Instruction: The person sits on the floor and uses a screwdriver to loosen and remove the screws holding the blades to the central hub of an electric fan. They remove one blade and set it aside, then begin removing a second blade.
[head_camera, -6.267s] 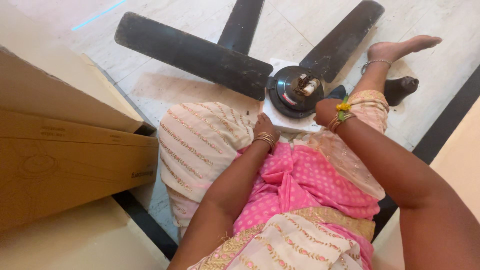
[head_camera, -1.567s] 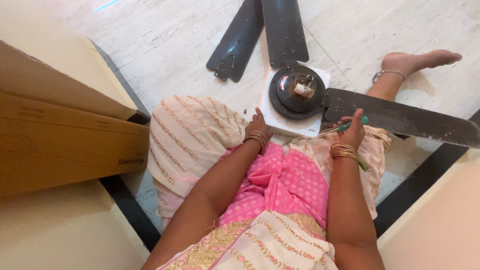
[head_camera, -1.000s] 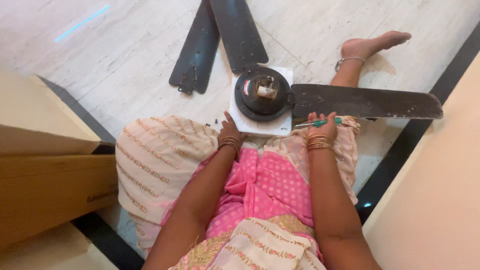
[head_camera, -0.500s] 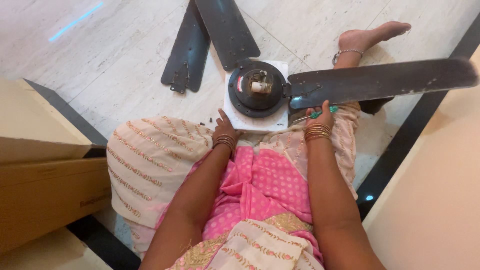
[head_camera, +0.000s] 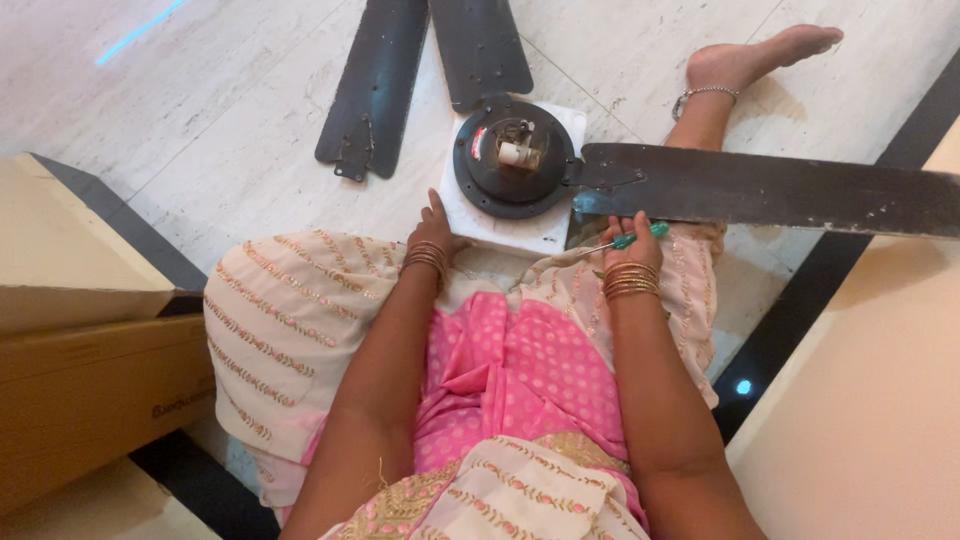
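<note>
View from above of a seated person at work on a dismantled ceiling fan on a polished, pale, veined stone floor (head_camera: 250, 110). The fan motor housing (head_camera: 515, 157), a round, dark, matt metal disc with a short white cylindrical stub and bare fittings at its centre, rests on a square white slab (head_camera: 500, 225), foam-like in look, though the material cannot be told for sure. One long, flat, dark blade (head_camera: 770, 188), dusty and scuffed, is joined to the housing and reaches to the right. Two detached blades (head_camera: 375, 85) of the same dull, flat make lie on the floor beyond the housing, side by side, their bracket ends toward the person.

The left hand (head_camera: 432, 222), fingers loosely spread, lies against the near left edge of the slab and grips nothing; gold bangles ring the wrist. The right hand (head_camera: 630, 240), likewise bangled, is closed around a screwdriver (head_camera: 625, 240) with a translucent green handle and thin steel shaft, its tip toward the root of the attached blade, just beside the housing.

The lap is covered by pink dotted cloth and cream fabric with gold embroidered stripes. A bare foot (head_camera: 755, 60) with a thin silvery anklet lies beyond the blade. Plain brown corrugated cardboard boxes (head_camera: 85, 380) stand at the left, beside a black floor border.
</note>
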